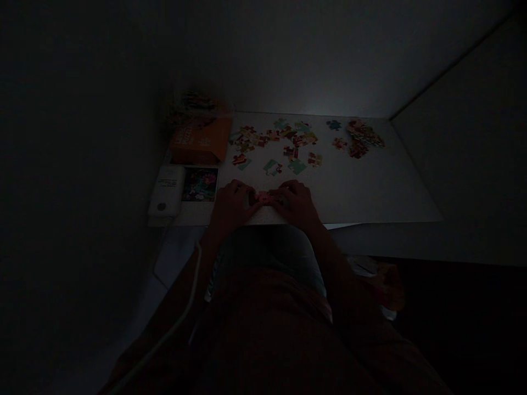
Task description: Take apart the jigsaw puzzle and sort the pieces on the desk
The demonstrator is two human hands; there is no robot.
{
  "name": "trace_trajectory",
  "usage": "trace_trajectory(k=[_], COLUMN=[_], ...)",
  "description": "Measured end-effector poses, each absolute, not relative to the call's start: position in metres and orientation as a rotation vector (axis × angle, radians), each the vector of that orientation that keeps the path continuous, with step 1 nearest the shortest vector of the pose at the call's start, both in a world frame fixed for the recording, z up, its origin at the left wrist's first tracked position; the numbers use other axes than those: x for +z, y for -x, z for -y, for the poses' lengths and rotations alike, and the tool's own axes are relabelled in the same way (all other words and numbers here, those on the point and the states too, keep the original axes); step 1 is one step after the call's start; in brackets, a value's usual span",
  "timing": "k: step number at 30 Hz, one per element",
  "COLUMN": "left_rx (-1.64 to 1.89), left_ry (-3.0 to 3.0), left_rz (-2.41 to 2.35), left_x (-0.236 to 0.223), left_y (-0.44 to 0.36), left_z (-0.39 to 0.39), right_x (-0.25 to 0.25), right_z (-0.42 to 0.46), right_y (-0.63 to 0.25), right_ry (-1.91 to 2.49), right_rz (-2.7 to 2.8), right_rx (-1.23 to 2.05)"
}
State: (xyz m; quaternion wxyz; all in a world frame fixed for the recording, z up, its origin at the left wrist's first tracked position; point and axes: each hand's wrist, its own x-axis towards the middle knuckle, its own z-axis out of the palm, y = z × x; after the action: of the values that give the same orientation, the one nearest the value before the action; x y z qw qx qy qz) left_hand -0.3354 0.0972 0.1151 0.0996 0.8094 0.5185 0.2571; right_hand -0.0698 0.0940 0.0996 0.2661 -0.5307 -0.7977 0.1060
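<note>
Both hands meet at the near edge of a white table, over pink-red puzzle pieces [265, 197]. My left hand [235, 202] has its fingers curled on the left end of these pieces. On the right end, the fingers of my right hand [297, 200] are closed in the same way. The dim light and my fingers hide how many pieces there are and whether they interlock. Just beyond my hands lie loose puzzle pieces, among them a green one [272, 167], another green one [297, 165] and a red-and-green one [241, 160].
An orange puzzle box [201, 140] stands at the back left. In front of it are a white device [166, 192] with a cable and a dark, colourful picture card [200, 185]. Several pieces are scattered at the back; a pile of pieces [362, 137] lies back right. Walls enclose the table.
</note>
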Motion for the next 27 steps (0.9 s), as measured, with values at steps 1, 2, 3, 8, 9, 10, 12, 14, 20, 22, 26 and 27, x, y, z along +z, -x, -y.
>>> trace_trajectory(k=[1, 2, 3, 8, 9, 10, 12, 14, 20, 22, 26, 27], left_rx=[0.752, 0.740, 0.722, 0.670, 0.670, 0.669, 0.661, 0.645, 0.621, 0.619, 0.619, 0.621], left_ry=[-2.398, -2.400, -2.400, -2.396, -2.393, -2.394, -2.405, -2.437, -2.528, -2.532, -2.521, -2.519], left_rz=[-1.536, -1.541, -1.546, -1.582, -1.586, -1.585, -1.571, -1.551, -1.567, -1.570, -1.564, -1.559], left_x=[0.1150, 0.1151, 0.1153, 0.1170, 0.1173, 0.1176, 0.1182, 0.1185, 0.1178, 0.1172, 0.1168, 0.1166], left_y=[0.3356, 0.3358, 0.3359, 0.3357, 0.3356, 0.3356, 0.3358, 0.3358, 0.3348, 0.3346, 0.3351, 0.3354], left_z=[-0.0971, -0.0970, -0.0971, -0.0978, -0.0980, -0.0981, -0.0983, -0.0983, -0.0974, -0.0974, -0.0983, -0.0987], right_x=[0.0996, 0.0996, 0.0996, 0.0991, 0.0989, 0.0987, 0.0983, 0.0980, 0.0995, 0.1005, 0.1009, 0.1006], right_z=[-0.0939, -0.0937, -0.0935, -0.0935, -0.0937, -0.0940, -0.0943, -0.0944, -0.0939, -0.0940, -0.0944, -0.0944], right_y=[0.0700, 0.0703, 0.0705, 0.0704, 0.0701, 0.0699, 0.0697, 0.0699, 0.0712, 0.0713, 0.0713, 0.0714], right_ry=[1.424, 1.416, 1.411, 1.431, 1.439, 1.447, 1.461, 1.472, 1.462, 1.466, 1.476, 1.471], right_rz=[2.148, 2.143, 2.138, 2.124, 2.125, 2.129, 2.136, 2.137, 2.136, 2.143, 2.143, 2.136], right_rx=[0.285, 0.285, 0.285, 0.284, 0.287, 0.291, 0.298, 0.299, 0.276, 0.281, 0.296, 0.294])
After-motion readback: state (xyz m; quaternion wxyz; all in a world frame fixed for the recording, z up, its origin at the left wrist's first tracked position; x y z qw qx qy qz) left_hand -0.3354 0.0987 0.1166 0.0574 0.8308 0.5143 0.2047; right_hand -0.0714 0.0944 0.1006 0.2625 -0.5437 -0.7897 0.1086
